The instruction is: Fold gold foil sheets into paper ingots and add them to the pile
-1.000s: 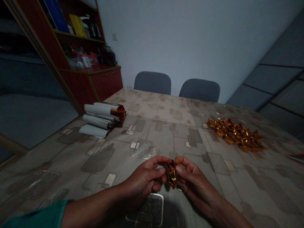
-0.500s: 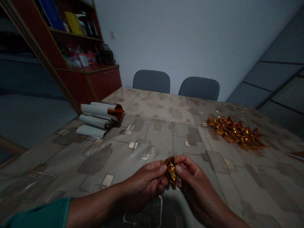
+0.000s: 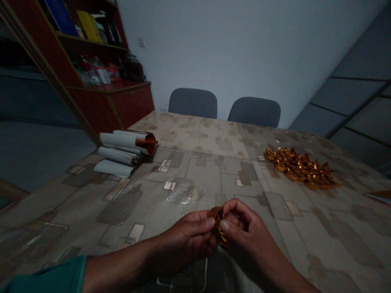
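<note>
A small folded piece of gold foil paper (image 3: 222,237) is held between my two hands, low in the middle of the view and above the table. My left hand (image 3: 195,232) pinches its left side, thumb on top and fingers beneath. From the right, my right hand (image 3: 244,226) grips the upper edge with thumb and forefinger. The fingers hide part of the foil. Farther off to the right, several folded gold foil pieces (image 3: 301,167) lie in rows. A stack of curled sheets (image 3: 119,152), pale outside and gold inside, rests at the left.
A patterned cloth covers the table (image 3: 210,175). Two grey chairs (image 3: 193,102) stand behind its far edge. A flat sheet (image 3: 380,196) lies near the right edge. At the back left is a red-brown cabinet (image 3: 131,103) with loaded shelves.
My right thumb has slid down and left across the foil piece, and the right fingers have curled farther over it. The foil's top now looks more pressed together. The view has shifted slightly.
</note>
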`<state>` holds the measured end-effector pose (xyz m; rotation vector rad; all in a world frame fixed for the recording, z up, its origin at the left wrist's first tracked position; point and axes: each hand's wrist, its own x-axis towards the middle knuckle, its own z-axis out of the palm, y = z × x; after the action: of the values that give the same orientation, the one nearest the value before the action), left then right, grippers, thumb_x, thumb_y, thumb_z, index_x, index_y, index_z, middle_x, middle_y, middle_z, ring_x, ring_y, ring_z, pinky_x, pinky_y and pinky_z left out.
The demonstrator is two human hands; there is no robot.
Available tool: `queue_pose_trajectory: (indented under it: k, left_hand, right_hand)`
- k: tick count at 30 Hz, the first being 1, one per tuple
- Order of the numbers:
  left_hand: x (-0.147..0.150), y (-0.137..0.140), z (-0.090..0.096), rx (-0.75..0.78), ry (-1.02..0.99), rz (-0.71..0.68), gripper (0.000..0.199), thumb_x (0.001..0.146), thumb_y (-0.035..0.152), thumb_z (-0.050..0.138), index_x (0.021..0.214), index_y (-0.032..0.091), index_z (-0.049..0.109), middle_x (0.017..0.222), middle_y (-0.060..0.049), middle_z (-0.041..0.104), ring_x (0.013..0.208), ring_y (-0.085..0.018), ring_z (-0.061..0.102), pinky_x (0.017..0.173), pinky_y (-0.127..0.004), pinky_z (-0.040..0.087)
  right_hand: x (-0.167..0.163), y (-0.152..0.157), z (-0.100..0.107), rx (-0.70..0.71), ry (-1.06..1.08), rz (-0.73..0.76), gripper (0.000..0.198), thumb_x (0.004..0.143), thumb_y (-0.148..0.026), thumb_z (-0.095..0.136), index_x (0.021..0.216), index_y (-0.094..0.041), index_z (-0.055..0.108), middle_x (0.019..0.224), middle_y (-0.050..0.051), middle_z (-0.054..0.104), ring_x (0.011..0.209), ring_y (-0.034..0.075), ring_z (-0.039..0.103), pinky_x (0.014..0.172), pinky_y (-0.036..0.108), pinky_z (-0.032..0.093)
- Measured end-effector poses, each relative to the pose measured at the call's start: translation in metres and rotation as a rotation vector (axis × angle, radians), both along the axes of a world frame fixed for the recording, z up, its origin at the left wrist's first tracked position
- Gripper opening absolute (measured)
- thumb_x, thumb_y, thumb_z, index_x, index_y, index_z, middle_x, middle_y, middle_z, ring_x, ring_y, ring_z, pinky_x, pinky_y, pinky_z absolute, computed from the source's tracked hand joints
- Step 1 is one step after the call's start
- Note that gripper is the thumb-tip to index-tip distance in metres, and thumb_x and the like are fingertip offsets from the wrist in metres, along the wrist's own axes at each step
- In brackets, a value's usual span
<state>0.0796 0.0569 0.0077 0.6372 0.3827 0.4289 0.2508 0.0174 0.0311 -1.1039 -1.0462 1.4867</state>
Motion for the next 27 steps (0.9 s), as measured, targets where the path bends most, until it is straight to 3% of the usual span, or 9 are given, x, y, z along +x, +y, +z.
queue_pose_trajectory:
  k: [6,11,17,21,27]
  left_hand:
    - [-0.001,-0.001,-0.002,-0.080,-0.006,-0.032,0.022,0.089,0.029,0.068,0.103,0.013,0.068,0.090,-0.006,0.060,0.075,-0.012,0.057,0.067,-0.021,0.041]
    - [-0.001,-0.002,-0.003,-0.051,-0.013,-0.020,0.025,0.091,0.028,0.065,0.109,0.011,0.067,0.092,-0.007,0.058,0.071,-0.010,0.054,0.066,-0.021,0.042]
    - [-0.001,-0.002,-0.005,-0.042,0.006,-0.008,0.022,0.089,0.029,0.068,0.103,0.013,0.065,0.086,-0.006,0.059,0.071,-0.010,0.057,0.061,-0.019,0.044]
    - [-0.001,-0.002,-0.007,-0.043,0.001,0.008,0.026,0.083,0.031,0.075,0.097,0.014,0.062,0.087,-0.007,0.063,0.069,-0.011,0.060,0.056,-0.018,0.044]
    - [-0.001,-0.002,-0.011,-0.053,0.000,0.021,0.029,0.081,0.031,0.078,0.093,0.017,0.056,0.083,-0.004,0.063,0.066,-0.010,0.061,0.061,-0.020,0.047]
  right_hand:
    - [-0.005,0.001,-0.001,-0.072,-0.017,-0.017,0.053,0.064,-0.060,0.084,0.075,-0.021,0.048,0.054,-0.008,0.052,0.044,0.007,0.044,0.045,0.019,0.039]
    - [-0.010,0.001,0.002,-0.034,0.017,-0.027,0.046,0.067,-0.051,0.082,0.075,-0.022,0.048,0.051,-0.010,0.047,0.041,0.006,0.041,0.042,0.018,0.037]
    - [-0.014,0.000,0.006,-0.072,-0.134,-0.113,0.033,0.067,-0.038,0.077,0.072,-0.021,0.048,0.050,-0.010,0.045,0.042,0.006,0.039,0.041,0.017,0.033]
    - [-0.013,0.000,0.008,-0.056,-0.185,-0.117,0.032,0.067,-0.040,0.075,0.072,-0.021,0.049,0.051,-0.010,0.044,0.044,0.007,0.038,0.041,0.018,0.033]
    - [-0.011,-0.003,0.005,-0.037,-0.143,-0.068,0.036,0.074,-0.047,0.074,0.076,-0.022,0.049,0.052,-0.008,0.047,0.043,0.008,0.041,0.042,0.020,0.034]
